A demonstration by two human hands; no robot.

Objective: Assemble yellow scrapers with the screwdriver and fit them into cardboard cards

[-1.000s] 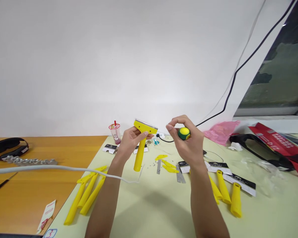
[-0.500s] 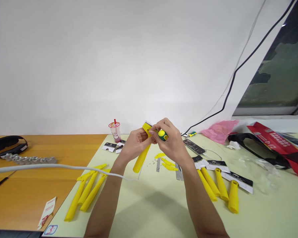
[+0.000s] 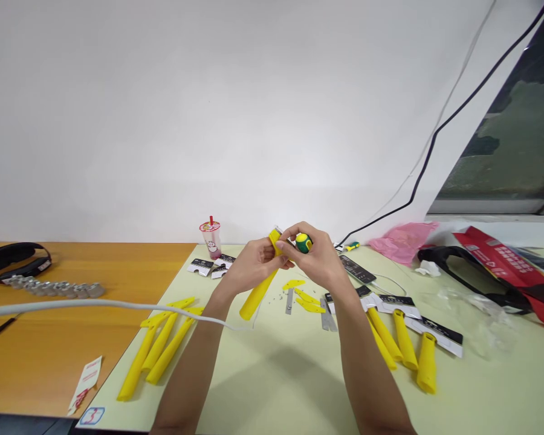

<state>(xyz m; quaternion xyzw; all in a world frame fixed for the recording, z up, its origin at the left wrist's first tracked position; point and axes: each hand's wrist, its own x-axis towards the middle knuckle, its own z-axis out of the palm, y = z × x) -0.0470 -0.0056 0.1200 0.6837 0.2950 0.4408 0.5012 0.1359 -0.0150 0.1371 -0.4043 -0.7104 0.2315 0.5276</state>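
Observation:
My left hand [image 3: 252,266] is wrapped round a yellow plastic scraper [image 3: 256,297], tilted with its handle down to the left. A bit of metal blade shows at the scraper's top end. Held in my right hand [image 3: 315,257] is a screwdriver [image 3: 304,243] with a stubby green and yellow handle. The right fingertips press close to the scraper head, and the screwdriver tip is hidden behind them. On the table below lie yellow cover pieces [image 3: 309,306], a metal blade [image 3: 289,301], more blades [image 3: 327,319] and several tiny screws.
Several yellow scrapers [image 3: 138,362] lie at left. Yellow handles [image 3: 427,362] rest at right by black-and-white cards [image 3: 437,336]. Further back are a phone [image 3: 357,269], a drink cup [image 3: 212,240], a pink bag [image 3: 401,241] and a red bag [image 3: 503,260]. A white cable [image 3: 118,304] crosses the left foreground.
The screwdriver handle has turned and shifted slightly right with my right hand. The scraper's head has moved a little to the right, still in my left hand.

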